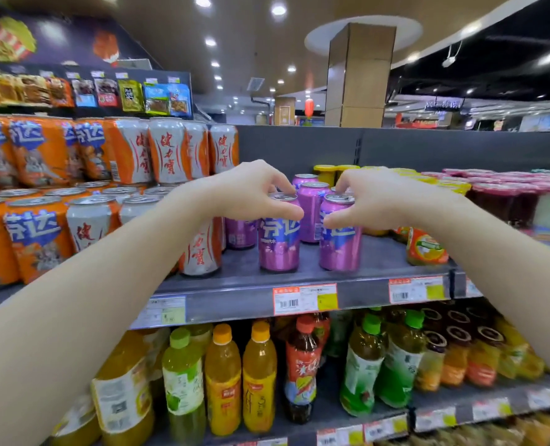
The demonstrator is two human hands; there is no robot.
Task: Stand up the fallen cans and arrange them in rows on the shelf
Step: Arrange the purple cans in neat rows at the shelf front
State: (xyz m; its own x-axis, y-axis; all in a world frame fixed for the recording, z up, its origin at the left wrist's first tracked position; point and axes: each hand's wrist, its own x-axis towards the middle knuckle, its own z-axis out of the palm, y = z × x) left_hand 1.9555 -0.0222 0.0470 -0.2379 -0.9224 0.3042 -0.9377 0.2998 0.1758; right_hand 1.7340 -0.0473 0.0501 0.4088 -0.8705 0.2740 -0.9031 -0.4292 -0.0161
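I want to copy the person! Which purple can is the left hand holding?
The front left purple can: the left hand grips its top. The right hand grips the front right purple can; the purple cans behind are not held.

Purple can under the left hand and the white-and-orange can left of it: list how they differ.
Colour: the purple can is purple with a blue band; the white-and-orange can is white with orange sides and red characters.
Grip: the left hand pinches the purple can's top; no fingers hold the white-and-orange can, its top hidden. The right hand grips another purple can.
Shared: both stand upright on the grey shelf.
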